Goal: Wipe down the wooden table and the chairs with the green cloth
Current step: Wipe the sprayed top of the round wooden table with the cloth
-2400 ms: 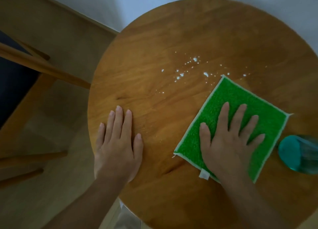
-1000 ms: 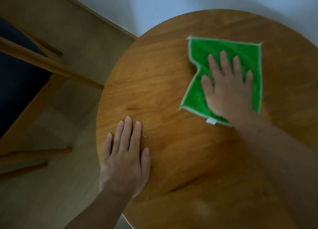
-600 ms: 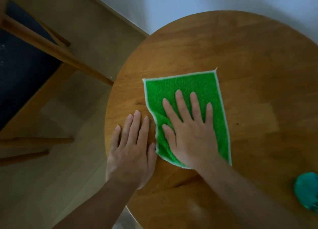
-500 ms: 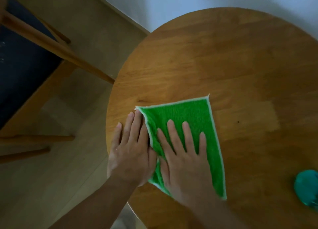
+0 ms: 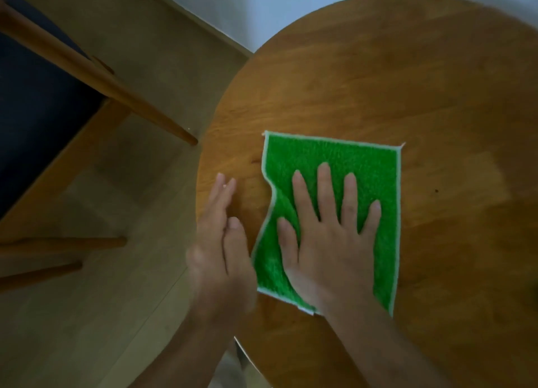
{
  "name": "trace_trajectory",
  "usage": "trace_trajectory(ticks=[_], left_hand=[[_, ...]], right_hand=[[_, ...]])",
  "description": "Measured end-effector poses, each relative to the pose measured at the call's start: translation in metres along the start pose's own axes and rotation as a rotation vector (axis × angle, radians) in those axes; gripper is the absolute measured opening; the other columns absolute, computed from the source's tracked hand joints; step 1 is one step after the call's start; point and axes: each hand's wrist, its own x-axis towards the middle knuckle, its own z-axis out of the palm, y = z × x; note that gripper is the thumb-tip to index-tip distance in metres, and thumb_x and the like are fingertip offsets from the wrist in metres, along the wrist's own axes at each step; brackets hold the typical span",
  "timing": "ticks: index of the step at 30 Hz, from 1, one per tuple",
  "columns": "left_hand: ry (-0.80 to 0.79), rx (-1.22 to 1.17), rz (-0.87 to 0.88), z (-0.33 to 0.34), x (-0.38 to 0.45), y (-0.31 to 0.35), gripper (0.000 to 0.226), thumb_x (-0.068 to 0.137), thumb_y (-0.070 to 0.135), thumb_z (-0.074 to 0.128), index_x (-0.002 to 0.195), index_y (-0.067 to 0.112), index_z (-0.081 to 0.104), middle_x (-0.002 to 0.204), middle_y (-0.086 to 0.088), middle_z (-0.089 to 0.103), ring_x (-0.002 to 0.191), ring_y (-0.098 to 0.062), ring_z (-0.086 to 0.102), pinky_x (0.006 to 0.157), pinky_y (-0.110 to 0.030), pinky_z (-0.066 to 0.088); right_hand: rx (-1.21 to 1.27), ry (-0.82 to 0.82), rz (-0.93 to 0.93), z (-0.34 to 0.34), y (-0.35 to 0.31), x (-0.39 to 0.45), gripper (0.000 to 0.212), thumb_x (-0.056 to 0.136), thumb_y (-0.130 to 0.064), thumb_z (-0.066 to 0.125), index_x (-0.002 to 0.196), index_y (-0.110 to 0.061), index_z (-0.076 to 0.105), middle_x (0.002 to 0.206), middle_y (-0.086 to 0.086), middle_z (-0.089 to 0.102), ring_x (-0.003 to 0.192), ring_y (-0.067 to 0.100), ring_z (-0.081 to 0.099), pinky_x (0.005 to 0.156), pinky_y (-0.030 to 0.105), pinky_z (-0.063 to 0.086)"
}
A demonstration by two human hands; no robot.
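The green cloth (image 5: pixel 334 160) with a white hem lies flat on the round wooden table (image 5: pixel 393 81), near its left edge. My right hand (image 5: pixel 329 236) presses down on the cloth with its fingers spread. My left hand (image 5: pixel 221 242) rests at the table's left rim just beside the cloth, tilted on its edge and blurred, holding nothing. A wooden chair (image 5: pixel 96 76) with a dark seat stands on the floor to the left of the table.
A white wall (image 5: pixel 233 0) runs behind the table and meets the pale wood floor (image 5: pixel 102 315). Chair legs (image 5: pixel 67 245) stick out low at the left.
My right hand has slid the cloth to the right and a little further from me, away from my left hand. My left hand has tipped up onto its side at the rim.
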Motion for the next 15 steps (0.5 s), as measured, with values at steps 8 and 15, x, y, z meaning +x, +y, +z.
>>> trace_trajectory(ticks=[8,15], left_hand=[[0.098,-0.095,-0.139,-0.029,0.013,0.000,0.049,0.091,0.025,0.032,0.139,0.019,0.044,0.140,-0.002,0.049,0.127,-0.001,0.044,0.106,-0.026,0.037],[-0.117,0.116,0.040,-0.031,-0.017,0.004,0.048,0.094,0.034,0.029,0.140,0.022,0.037,0.148,0.012,0.028,0.135,0.011,0.021,0.106,-0.005,0.017]], right_hand=[[0.020,0.042,-0.115,0.000,-0.060,0.059,0.064,0.095,-0.058,0.009,0.152,-0.030,-0.005,0.160,0.007,-0.011,0.144,0.038,-0.015,0.108,0.065,-0.010],[0.080,-0.003,-0.317,0.032,-0.041,-0.081,0.074,0.087,-0.057,0.036,0.152,-0.032,0.011,0.158,-0.001,0.023,0.143,0.033,0.022,0.110,0.061,0.015]])
